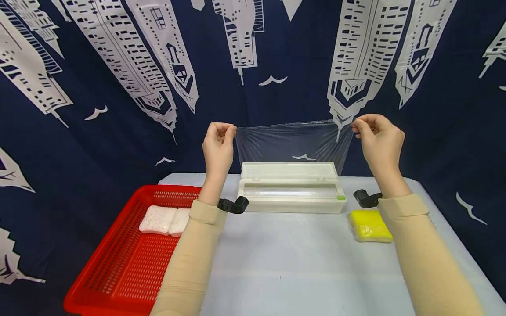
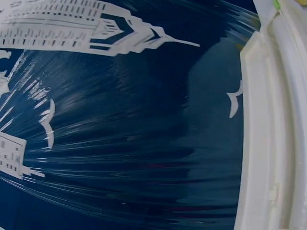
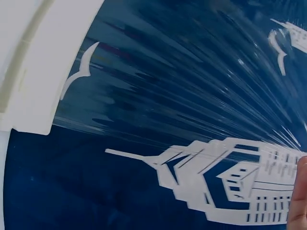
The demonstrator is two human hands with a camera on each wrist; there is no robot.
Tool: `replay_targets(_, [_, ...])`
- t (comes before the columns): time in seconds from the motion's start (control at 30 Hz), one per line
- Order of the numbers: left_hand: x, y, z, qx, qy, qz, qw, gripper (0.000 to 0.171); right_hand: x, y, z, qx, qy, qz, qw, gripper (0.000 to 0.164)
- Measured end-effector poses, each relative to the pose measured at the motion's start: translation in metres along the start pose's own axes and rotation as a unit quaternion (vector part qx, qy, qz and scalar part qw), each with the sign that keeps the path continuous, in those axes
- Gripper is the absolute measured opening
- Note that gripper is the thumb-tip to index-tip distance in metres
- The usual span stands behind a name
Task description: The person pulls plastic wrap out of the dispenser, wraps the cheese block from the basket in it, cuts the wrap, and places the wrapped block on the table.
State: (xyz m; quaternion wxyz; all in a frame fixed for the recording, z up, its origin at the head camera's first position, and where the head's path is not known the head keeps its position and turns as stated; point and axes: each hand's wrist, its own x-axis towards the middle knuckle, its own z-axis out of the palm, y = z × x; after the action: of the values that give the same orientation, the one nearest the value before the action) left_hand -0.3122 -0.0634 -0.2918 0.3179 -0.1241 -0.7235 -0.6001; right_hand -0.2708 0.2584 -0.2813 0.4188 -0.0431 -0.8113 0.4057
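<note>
A clear sheet of plastic wrap (image 1: 292,142) is stretched upright above a white wrap dispenser box (image 1: 292,205), whose lid (image 1: 288,170) stands raised. My left hand (image 1: 218,145) pinches the sheet's upper left corner between thumb and fingers. At the upper right corner, my right hand (image 1: 381,138) pinches it the same way. Creases fan out across the plastic wrap (image 2: 120,143) in the left wrist view, where the left hand is out of sight. A fingertip of the right hand (image 3: 300,196) shows at the right wrist view's edge. The roll (image 1: 290,192) lies inside the box.
A red plastic basket (image 1: 106,245) stands at the left, holding white speckled sponge-like blocks (image 1: 157,219), partly behind my left sleeve. A yellow wrapped block (image 1: 369,226) lies right of the dispenser on the white table (image 1: 284,263). Behind hangs a dark blue patterned cloth (image 1: 276,101).
</note>
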Motion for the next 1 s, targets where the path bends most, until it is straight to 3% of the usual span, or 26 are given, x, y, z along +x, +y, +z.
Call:
replay_targets(0.17, [-0.010, 0.009, -0.006, 0.006, -0.002, 0.002, 1.0000, 0.016, -0.009, -0.004, -0.014, 0.022, -0.018, 0.045, 0.999, 0.028])
replay_targets(0.4, [-0.039, 0.020, -0.027, 0.014, -0.019, 0.014, 0.9996, 0.016, -0.035, -0.012, -0.045, 0.071, -0.072, 0.126, 0.987, 0.033])
replay_targets(0.5, [-0.049, 0.026, -0.035, 0.015, -0.025, 0.003, 0.9996, 0.016, -0.042, -0.018, -0.057, 0.061, -0.105, 0.148, 0.981, 0.034])
replay_targets(0.63, [-0.054, 0.030, -0.039, 0.018, -0.030, -0.036, 0.9988, 0.018, -0.047, -0.023, -0.066, 0.020, -0.138, 0.167, 0.976, 0.041])
replay_targets(0.8, [-0.068, 0.034, -0.044, 0.018, -0.046, -0.064, 0.9967, 0.019, -0.061, -0.024, -0.078, -0.022, -0.191, 0.206, 0.959, 0.045])
replay_targets(0.9, [-0.085, 0.039, -0.054, 0.050, -0.062, -0.047, 0.9957, 0.015, -0.076, -0.020, -0.087, -0.005, -0.233, 0.204, 0.951, 0.038])
replay_targets(1.0, [-0.103, 0.040, -0.067, 0.101, -0.087, -0.037, 0.9904, 0.010, -0.095, -0.007, -0.097, 0.035, -0.291, 0.200, 0.935, 0.027])
